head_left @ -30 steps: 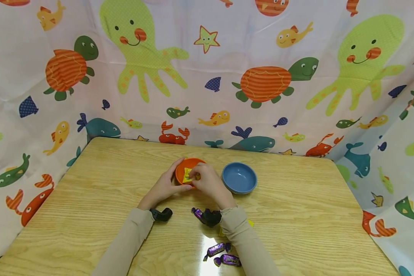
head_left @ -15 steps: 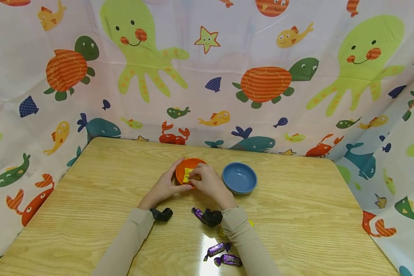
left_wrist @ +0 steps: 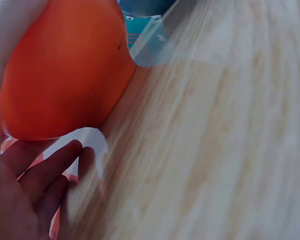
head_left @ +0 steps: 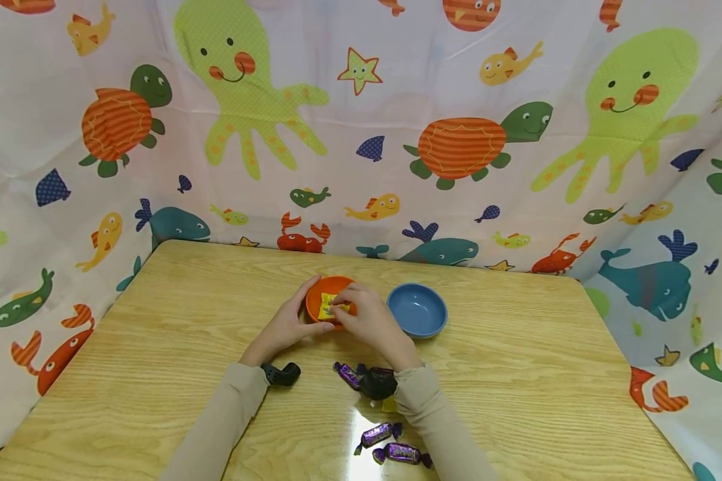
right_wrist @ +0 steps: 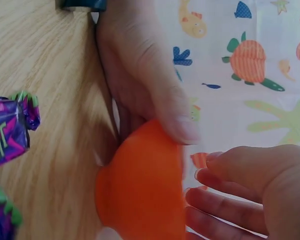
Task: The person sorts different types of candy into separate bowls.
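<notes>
An orange bowl (head_left: 314,304) stands near the back middle of the wooden table. My left hand (head_left: 287,323) holds it from the left, with the thumb at its near side and fingers around the far side; the left wrist view shows the bowl's outer wall (left_wrist: 70,70) against this hand. Inside the bowl lie yellow-wrapped candies (head_left: 326,306). Over the bowl's right side is my right hand (head_left: 370,321), its fingertips just by the yellow wrappers. In the right wrist view its thumb and fingers (right_wrist: 225,207) look relaxed, with nothing visible between them; the bowl's inside is hidden there.
A blue bowl (head_left: 418,310) stands right of the orange one. Several purple-wrapped candies (head_left: 378,435) lie nearer the front, beside and below the right wrist. A yellow wrapper (head_left: 389,405) shows partly under the right forearm. A sea-animal curtain (head_left: 361,133) hangs behind the table.
My right hand has eased slightly right and its fingers have loosened, uncovering more of the yellow wrappers in the bowl. The left hand and orange bowl stay in place.
</notes>
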Tool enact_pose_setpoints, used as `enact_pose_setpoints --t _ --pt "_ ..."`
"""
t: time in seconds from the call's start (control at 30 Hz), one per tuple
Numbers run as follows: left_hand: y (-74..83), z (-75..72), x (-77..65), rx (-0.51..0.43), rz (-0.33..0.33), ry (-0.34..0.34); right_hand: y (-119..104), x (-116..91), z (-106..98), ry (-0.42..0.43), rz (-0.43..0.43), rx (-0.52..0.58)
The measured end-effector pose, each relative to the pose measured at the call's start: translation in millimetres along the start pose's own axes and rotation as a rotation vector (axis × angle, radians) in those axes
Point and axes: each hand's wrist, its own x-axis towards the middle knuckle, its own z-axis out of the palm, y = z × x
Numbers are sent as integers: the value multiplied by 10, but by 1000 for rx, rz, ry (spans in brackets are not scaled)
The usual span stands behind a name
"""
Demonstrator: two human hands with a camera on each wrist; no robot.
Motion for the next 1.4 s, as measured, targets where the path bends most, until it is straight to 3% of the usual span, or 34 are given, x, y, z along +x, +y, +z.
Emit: enact_pose_setpoints --t 0.3,0.8,1.07,1.27,1.4 --pt "-4 10 -7 5 10 -4 -6 -179 -133 50 -21 -64" --pt "8 21 -17 11 1 2 120 -643 -362 21 -90 -6" --pt "1 3 -8 1 9 -2 178 -916 -415 23 -105 -73" --pt "7 6 -12 3 -2 -1 260 -1151 -438 68 -66 -160" --pt "-10 9 -6 -6 -2 -11 308 -1280 -474 56 25 -231"
